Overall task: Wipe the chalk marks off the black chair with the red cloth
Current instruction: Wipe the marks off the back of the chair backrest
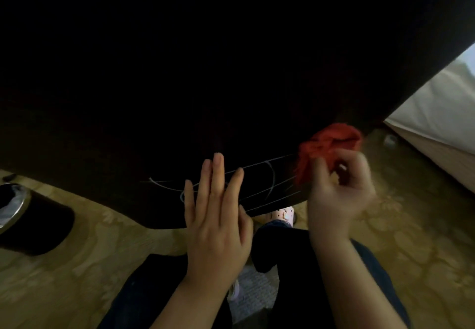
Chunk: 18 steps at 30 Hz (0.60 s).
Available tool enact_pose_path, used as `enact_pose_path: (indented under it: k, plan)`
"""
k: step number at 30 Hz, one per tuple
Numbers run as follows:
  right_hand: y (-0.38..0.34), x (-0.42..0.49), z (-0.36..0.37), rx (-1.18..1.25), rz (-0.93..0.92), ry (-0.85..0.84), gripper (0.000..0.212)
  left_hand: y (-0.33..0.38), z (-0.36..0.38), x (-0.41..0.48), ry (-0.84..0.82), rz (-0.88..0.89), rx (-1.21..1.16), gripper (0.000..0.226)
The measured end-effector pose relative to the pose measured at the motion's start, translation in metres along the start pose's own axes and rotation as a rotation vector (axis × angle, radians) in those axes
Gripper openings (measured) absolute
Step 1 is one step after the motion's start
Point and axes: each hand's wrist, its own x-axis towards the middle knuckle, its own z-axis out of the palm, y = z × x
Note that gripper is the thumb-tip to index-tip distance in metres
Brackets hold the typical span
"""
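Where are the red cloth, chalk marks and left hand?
red cloth (331, 143), head view, bunched middle
chalk marks (273, 177), head view, curved vertical stroke
left hand (216, 220), head view, back of hand

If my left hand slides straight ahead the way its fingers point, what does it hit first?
Only more black chair: the left hand lies flat on it, fingertips over the chalk marks. Nothing else shows ahead, though that area is very dark.

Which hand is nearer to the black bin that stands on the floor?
Left. The left hand rests with straight fingers on the black chair, to the right of the bin. The right hand, which grips the red cloth, is farther right still.
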Motion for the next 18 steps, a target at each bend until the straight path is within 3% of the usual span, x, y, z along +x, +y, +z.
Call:
enact_pose_path:
  k: [3,5,9,12,15,18]
  plan:
    - [-0.01,-0.012,0.006,-0.061,-0.181,-0.151,0.016,-0.001,0.002,0.0,-0.005,-0.008,0.021,0.066]
    - [-0.005,-0.001,0.0,-0.049,-0.155,-0.139,0.015,-0.003,0.001,-0.001,0.004,-0.021,0.043,0.068]
    - [0.019,0.046,-0.026,0.086,0.308,0.162,0.013,-0.007,-0.001,-0.001,0.011,-0.009,0.061,0.071]
    - [0.029,0.058,-0.035,0.093,0.511,0.152,0.01,-0.007,-0.002,-0.002,0.004,-0.014,0.056,0.072]
    - [0.016,0.04,-0.021,0.08,0.346,0.098,0.025,-0.004,-0.001,-0.002,0.012,-0.03,0.032,0.069]
    - [0.008,0.016,-0.01,0.051,0.139,-0.086,0.027,-0.009,-0.002,0.0,0.001,-0.022,0.057,0.069]
